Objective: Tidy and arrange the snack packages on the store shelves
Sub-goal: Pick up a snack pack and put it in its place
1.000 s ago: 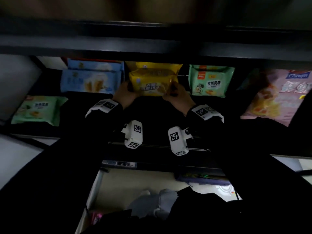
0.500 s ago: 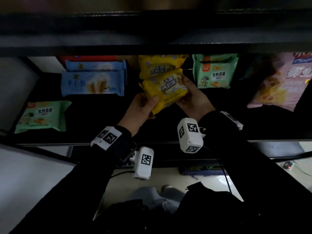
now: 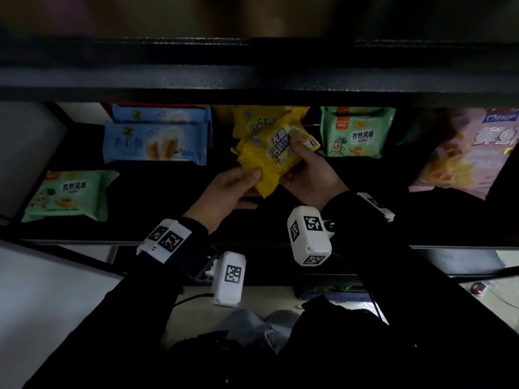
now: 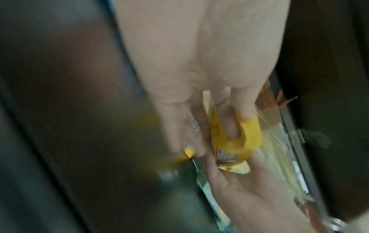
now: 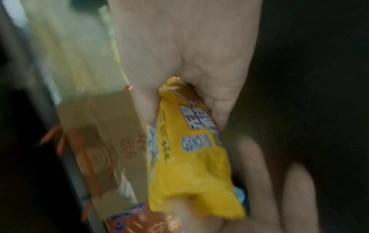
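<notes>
A yellow snack package [image 3: 269,153] is held tilted above the dark shelf [image 3: 168,197], in front of another yellow package [image 3: 252,119] standing at the back. My left hand [image 3: 233,189] grips its lower left end, thumb on top. My right hand [image 3: 309,172] grips its right side, fingers over the front. In the left wrist view the fingers of my left hand [image 4: 235,119] curl into the yellow package [image 4: 249,134]. In the right wrist view my right hand [image 5: 199,88] pinches the yellow package [image 5: 189,165].
Two blue packages [image 3: 157,141] stand at the back left. A green package [image 3: 70,195] lies at the front left, another green one [image 3: 355,133] right of the yellow ones. A large pink bag [image 3: 471,153] fills the far right. An upper shelf board [image 3: 252,66] overhangs.
Both hands lifted the front yellow package off the back row and drew it toward me, tilting it. The second yellow package behind it is now uncovered.
</notes>
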Action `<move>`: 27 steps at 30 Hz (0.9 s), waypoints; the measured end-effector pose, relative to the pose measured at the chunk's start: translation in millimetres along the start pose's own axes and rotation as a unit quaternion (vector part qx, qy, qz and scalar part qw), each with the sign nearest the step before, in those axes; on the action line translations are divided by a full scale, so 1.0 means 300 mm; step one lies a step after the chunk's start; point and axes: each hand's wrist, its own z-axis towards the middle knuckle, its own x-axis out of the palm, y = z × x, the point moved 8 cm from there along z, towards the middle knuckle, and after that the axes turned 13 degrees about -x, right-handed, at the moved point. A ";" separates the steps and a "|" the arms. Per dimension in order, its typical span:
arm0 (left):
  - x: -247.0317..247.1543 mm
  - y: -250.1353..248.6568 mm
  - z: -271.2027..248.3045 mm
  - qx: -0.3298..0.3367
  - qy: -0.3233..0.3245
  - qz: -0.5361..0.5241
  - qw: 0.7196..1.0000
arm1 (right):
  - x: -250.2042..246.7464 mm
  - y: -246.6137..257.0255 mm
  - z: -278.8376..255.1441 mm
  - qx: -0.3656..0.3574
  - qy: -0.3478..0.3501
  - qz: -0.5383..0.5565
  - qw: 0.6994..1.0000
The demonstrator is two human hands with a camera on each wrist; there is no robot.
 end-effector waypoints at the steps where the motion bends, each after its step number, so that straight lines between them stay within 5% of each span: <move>1: -0.007 -0.003 0.000 -0.009 -0.006 0.023 1.000 | -0.006 0.003 0.003 -0.005 0.002 -0.011 1.000; 5: -0.050 -0.013 0.016 -0.019 -0.047 0.042 0.998 | -0.021 0.021 0.012 -0.024 0.008 -0.050 0.998; 20: 0.029 -0.012 -0.009 0.014 0.079 0.120 0.990 | -0.041 -0.038 0.004 0.108 -0.014 0.001 0.994; 27: -0.028 0.012 0.007 -0.057 0.051 0.103 0.992 | -0.027 0.017 0.014 0.032 0.012 -0.062 0.997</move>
